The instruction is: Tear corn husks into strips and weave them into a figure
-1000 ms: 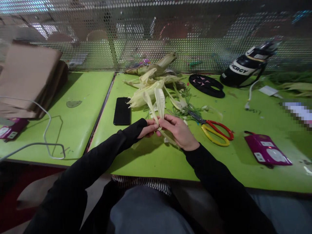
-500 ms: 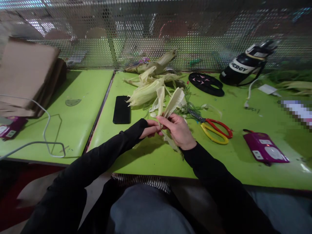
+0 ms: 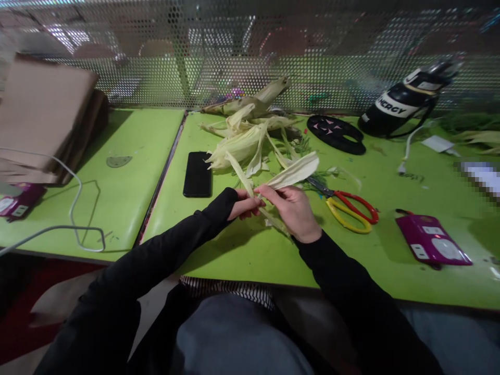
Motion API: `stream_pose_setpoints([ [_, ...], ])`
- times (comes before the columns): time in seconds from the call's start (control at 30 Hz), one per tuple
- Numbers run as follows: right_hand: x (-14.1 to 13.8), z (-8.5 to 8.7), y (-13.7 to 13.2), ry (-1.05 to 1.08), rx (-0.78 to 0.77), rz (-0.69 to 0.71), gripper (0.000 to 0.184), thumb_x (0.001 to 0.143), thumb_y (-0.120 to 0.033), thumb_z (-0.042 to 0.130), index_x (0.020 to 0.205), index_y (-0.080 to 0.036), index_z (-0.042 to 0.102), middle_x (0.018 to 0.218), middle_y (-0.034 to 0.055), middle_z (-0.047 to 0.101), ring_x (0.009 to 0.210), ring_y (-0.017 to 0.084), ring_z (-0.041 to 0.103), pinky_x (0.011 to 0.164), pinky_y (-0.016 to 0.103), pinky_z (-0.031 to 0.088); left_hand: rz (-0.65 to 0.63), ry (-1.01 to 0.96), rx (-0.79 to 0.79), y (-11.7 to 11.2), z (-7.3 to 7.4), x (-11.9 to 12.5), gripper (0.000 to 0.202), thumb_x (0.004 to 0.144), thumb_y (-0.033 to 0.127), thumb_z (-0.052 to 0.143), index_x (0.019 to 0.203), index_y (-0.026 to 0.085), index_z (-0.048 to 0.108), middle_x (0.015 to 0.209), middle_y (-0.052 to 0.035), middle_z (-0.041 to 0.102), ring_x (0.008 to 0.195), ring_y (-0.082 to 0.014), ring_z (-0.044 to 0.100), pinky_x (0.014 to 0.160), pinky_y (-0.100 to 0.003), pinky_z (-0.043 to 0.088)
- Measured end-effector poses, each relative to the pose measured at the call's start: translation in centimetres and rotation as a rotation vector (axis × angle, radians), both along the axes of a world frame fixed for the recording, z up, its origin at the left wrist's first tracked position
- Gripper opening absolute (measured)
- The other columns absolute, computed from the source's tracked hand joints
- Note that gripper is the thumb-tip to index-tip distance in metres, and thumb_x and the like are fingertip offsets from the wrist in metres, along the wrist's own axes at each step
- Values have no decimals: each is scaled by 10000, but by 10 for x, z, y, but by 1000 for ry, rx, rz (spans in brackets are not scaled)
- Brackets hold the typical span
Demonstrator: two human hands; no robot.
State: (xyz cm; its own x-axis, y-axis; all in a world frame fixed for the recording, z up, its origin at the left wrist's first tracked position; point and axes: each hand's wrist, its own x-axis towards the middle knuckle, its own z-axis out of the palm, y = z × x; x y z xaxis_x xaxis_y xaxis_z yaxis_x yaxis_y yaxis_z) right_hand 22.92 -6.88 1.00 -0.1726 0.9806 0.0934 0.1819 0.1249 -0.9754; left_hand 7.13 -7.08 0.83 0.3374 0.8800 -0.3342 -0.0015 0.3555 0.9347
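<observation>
Pale-yellow corn husk strips (image 3: 299, 171) are pinched where the two bare hands meet, over the green tabletop (image 3: 230, 260) and in front of the heaped corn husks (image 3: 238, 148). The left hand (image 3: 246, 205) is nearly closed, its fingers bent together around the base of the strips; its far side is partly hidden. The right hand (image 3: 295, 212) is closed in a thumb-and-finger pinch on the same spot, back of the hand upward, other fingers curled under. One broad strip slants out to the right over that hand, a narrow one points up and left, and another trails below the right palm. Both forearms, in black sleeves (image 3: 167, 247), angle inward from the lower corners. Red-and-yellow-handled scissors (image 3: 349, 211) lie right of the right hand; a black smartphone (image 3: 197, 174) lies beyond the left.
</observation>
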Motion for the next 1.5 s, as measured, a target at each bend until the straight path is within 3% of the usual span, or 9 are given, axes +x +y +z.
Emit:
stream_pose_setpoints([
  [0.13, 1, 1, 0, -6, 10, -37, 350, 814, -520, 695, 736, -181, 733, 709, 22, 685, 656, 155, 594, 651, 296, 486, 5, -7, -50, 0, 1, 3, 138, 870, 171, 612, 749, 133, 669, 579, -13, 609, 493, -94, 472, 505, -252, 384],
  [0.33, 11, 8, 2, -347, -8, 181, 516, 903, -637, 495, 751, -175, 667, 691, 31, 644, 629, 152, 539, 575, 286, 382, 73, -145, -126, 8, 1, -3, 191, 826, 168, 528, 779, 110, 704, 686, -74, 677, 623, -146, 581, 650, -307, 498],
  [0.57, 15, 8, 0, -429, 147, 224, 432, 923, -531, 535, 659, -192, 583, 586, -15, 533, 546, 120, 453, 531, 268, 312, 18, -13, 126, 6, -7, -12, 216, 725, 204, 676, 913, 111, 729, 664, -22, 656, 577, -115, 531, 582, -255, 452],
  [0.73, 17, 16, -4, -435, 193, 289, 378, 954, -393, 500, 643, -192, 571, 598, -6, 544, 564, 123, 476, 551, 274, 331, 34, 17, 313, -6, -5, -11, 227, 764, 250, 677, 933, 103, 712, 779, -55, 703, 711, -132, 598, 713, -264, 489],
  [0.93, 21, 20, -4, -387, 182, 394, 357, 939, -359, 530, 619, -203, 564, 565, -25, 533, 532, 115, 469, 541, 270, 340, -9, 51, 364, -8, -5, -10, 173, 754, 202, 647, 884, 110, 714, 740, -36, 694, 668, -119, 590, 687, -255, 487],
  [1.13, 11, 6, -6, -537, 558, -54, 298, 909, -490, 580, 784, -223, 621, 840, 61, 663, 811, 218, 575, 744, 357, 432, 113, -66, 220, 9, -9, -14, 227, 807, 182, 582, 969, 87, 708, 837, -85, 741, 712, -137, 636, 705, -271, 510],
  [1.2, 3, -2, -10, -562, 614, -95, 346, 904, -516, 578, 728, -220, 597, 793, 59, 646, 782, 210, 566, 735, 353, 430, 116, -159, 176, 12, -10, -13, 242, 820, 175, 563, 991, 84, 709, 871, -98, 753, 781, -154, 666, 764, -286, 523],
  [1.33, -15, -14, -20, -556, 411, 130, 408, 945, -436, 520, 611, -202, 523, 614, 8, 532, 557, 130, 451, 563, 292, 333, 163, -239, 163, 10, -11, -11, 251, 797, 203, 631, 1003, 87, 716, 880, -97, 760, 841, -166, 681, 806, -290, 535],
  [1.5, -25, -18, -24, -434, 280, 167, 362, 884, -248, 513, 545, -208, 390, 548, -31, 401, 508, 102, 361, 525, 279, 274, 200, -224, 120, 10, -13, -9, 296, 782, 251, 683, 1018, 79, 731, 847, -83, 750, 796, -162, 680, 747, -274, 545],
])
